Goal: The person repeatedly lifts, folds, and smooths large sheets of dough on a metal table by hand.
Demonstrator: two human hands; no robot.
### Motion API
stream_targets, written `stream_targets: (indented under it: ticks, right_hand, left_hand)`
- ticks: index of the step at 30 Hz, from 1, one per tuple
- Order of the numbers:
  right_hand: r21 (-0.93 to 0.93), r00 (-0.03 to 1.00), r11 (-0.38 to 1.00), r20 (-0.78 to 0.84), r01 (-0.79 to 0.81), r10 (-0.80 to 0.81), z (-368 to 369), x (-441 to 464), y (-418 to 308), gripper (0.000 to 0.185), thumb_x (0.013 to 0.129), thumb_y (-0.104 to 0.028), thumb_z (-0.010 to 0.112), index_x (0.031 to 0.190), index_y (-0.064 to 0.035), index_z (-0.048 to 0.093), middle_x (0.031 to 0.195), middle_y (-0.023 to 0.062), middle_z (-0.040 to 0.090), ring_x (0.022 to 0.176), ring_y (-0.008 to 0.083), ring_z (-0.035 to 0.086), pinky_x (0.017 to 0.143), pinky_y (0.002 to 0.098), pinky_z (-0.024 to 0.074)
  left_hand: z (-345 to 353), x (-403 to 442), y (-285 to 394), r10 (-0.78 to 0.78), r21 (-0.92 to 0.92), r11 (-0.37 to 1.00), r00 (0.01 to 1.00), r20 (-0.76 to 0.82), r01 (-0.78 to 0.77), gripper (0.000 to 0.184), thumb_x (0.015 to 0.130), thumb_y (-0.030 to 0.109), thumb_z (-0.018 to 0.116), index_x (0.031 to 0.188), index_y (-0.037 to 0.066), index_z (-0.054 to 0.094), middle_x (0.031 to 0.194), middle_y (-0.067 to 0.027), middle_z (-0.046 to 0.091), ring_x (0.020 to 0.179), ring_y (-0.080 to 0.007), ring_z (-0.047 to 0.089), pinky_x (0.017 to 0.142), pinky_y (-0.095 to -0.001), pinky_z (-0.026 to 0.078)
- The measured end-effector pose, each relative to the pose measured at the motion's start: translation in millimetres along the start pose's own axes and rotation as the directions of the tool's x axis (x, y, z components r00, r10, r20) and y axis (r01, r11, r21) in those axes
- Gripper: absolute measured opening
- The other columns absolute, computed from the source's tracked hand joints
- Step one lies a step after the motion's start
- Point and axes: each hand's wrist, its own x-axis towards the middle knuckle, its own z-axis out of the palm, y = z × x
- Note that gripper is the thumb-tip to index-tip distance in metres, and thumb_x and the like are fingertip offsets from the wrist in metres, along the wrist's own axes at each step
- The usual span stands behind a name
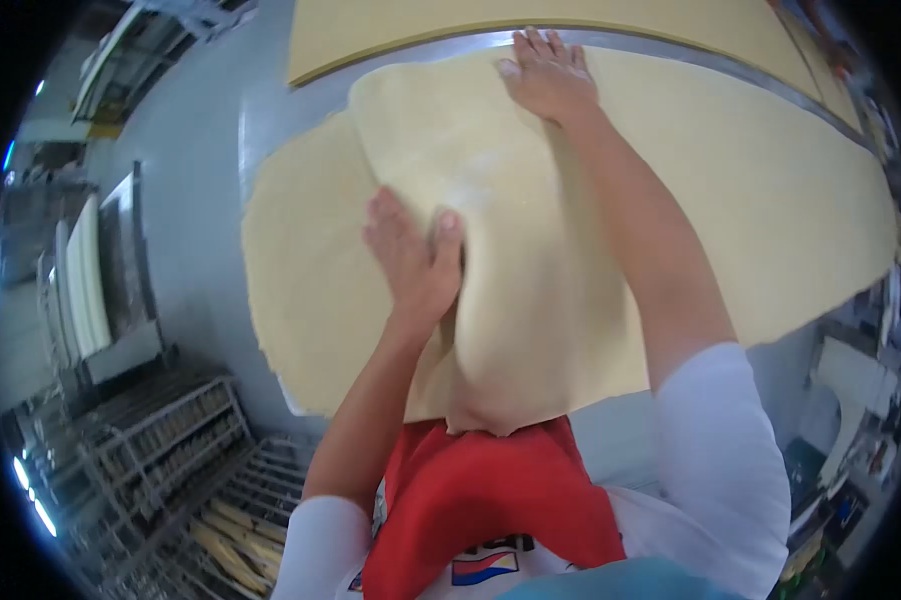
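Observation:
A wide sheet of pale dough lies across the metal table, with one part folded over itself in the middle. The folded layer bulges up near the table's front edge and meets the red apron. At the far edge of the dough, my right hand lies flat with its fingers stretched out. My left hand, slightly blurred, rests against the left edge of the fold, thumb apart from the fingers. A white dusting, perhaps flour, shows on the dough between the hands.
Behind the sheet lies another thick yellowish slab. The grey table surface extends left. Metal racks holding rows of pieces stand at the lower left. Equipment is at the right, and a red apron covers my front.

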Motion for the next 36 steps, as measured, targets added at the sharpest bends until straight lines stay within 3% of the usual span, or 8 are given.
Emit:
stream_targets:
  ticks: [4, 11, 15, 19, 21, 23, 27, 36]
  right_hand:
    - [-0.020, 0.962, 0.965, 0.089, 0.262, -0.260, -26, -98, 3, 0.060, 0.103, -0.045, 0.040, 0.156, -0.0190, 0.031, 0.163, 0.0056, 0.026, 0.151, 0.0289, 0.021, 0.122, 0.0544, 0.0155]
    - [-0.111, 0.969, 0.982, 0.213, 0.153, -0.127, -95, -317, 39, 0.057, 0.101, -0.038, 0.043, 0.154, -0.0205, 0.037, 0.163, 0.0057, 0.028, 0.151, 0.0346, 0.021, 0.118, 0.0642, 0.0121]
    - [-0.101, 0.969, 0.990, 0.234, 0.099, -0.073, -93, -404, 6, 0.055, 0.102, -0.037, 0.041, 0.154, -0.0185, 0.038, 0.164, 0.0056, 0.027, 0.152, 0.0353, 0.019, 0.118, 0.0640, 0.0107]
    - [-0.077, 0.979, 0.983, 0.111, -0.164, 0.172, -61, -486, -32, 0.055, 0.104, -0.039, 0.035, 0.154, -0.0167, 0.038, 0.162, 0.0112, 0.030, 0.152, 0.0374, 0.015, 0.119, 0.0629, 0.0087]
    - [0.451, 0.725, 0.665, -0.055, -0.596, 0.687, -27, -512, -51, 0.060, 0.103, -0.039, 0.040, 0.154, -0.0097, 0.035, 0.160, 0.0152, 0.032, 0.148, 0.0364, 0.028, 0.115, 0.0605, 0.0235]
    - [0.674, 0.212, -0.416, 0.645, -0.611, 0.734, -36, -507, -105, 0.061, 0.100, -0.037, 0.047, 0.153, -0.0081, 0.036, 0.154, 0.0139, 0.041, 0.136, 0.0299, 0.045, 0.107, 0.0532, 0.0408]
    - [0.878, 0.531, -0.397, 0.478, -0.267, 0.699, -6, -494, -212, 0.059, 0.090, -0.012, 0.059, 0.145, -0.0037, 0.041, 0.133, 0.0112, 0.054, 0.120, 0.0242, 0.056, 0.093, 0.0407, 0.0508]
    - [0.993, 0.349, -0.059, 0.091, -0.100, 0.933, -29, -469, -271, 0.058, 0.086, 0.002, 0.061, 0.140, 0.0055, 0.041, 0.130, 0.0148, 0.056, 0.116, 0.0227, 0.058, 0.099, 0.0371, 0.0496]
  left_hand:
    - [4, 10, 44, -0.039, -0.545, 0.839, 0.996, -0.079, -0.010, 0.094, 0.094, 0.043, 0.059, 0.151, -0.015, 0.011, 0.156, -0.0381, 0.020, 0.150, -0.0463, 0.012, 0.123, -0.0479, 0.006]
    - [37, 33, 118, 0.132, 0.172, 0.965, 0.935, 0.328, -0.197, 0.094, 0.094, 0.039, 0.059, 0.148, -0.021, 0.010, 0.156, -0.0409, 0.009, 0.150, -0.0477, 0.007, 0.124, -0.0448, 0.009]
    - [3, 82, 64, 0.355, -0.187, 0.929, 0.912, 0.205, -0.319, 0.058, 0.090, 0.037, 0.060, 0.122, -0.011, 0.058, 0.130, -0.0326, 0.055, 0.129, -0.0447, 0.048, 0.110, -0.0478, 0.037]
    - [-20, 173, -56, 0.428, 0.457, 0.807, 0.904, -0.015, -0.375, 0.057, 0.093, 0.043, 0.058, 0.125, -0.005, 0.061, 0.128, -0.0301, 0.059, 0.124, -0.0433, 0.053, 0.108, -0.0484, 0.040]
    - [-20, 196, -97, 0.472, 0.519, 0.772, 0.878, -0.083, -0.366, 0.077, 0.091, 0.061, 0.050, 0.122, -0.009, 0.061, 0.125, -0.0325, 0.059, 0.124, -0.0454, 0.052, 0.107, -0.0508, 0.039]
    - [-33, 217, -101, 0.465, 0.513, 0.738, 0.881, 0.082, -0.437, 0.085, 0.091, 0.068, 0.047, 0.121, -0.010, 0.061, 0.128, -0.0327, 0.058, 0.126, -0.0451, 0.051, 0.108, -0.0501, 0.039]
    - [-37, 221, -89, 0.474, 0.552, 0.685, 0.866, 0.158, -0.475, 0.094, 0.085, 0.076, 0.049, 0.117, -0.011, 0.063, 0.124, -0.0287, 0.062, 0.123, -0.0422, 0.055, 0.105, -0.0499, 0.041]
    - [-67, 267, -84, 0.299, 0.174, 0.908, 0.881, 0.368, -0.381, 0.076, 0.071, 0.055, 0.080, 0.110, -0.009, 0.068, 0.117, -0.0263, 0.068, 0.110, -0.0360, 0.066, 0.094, -0.0440, 0.051]
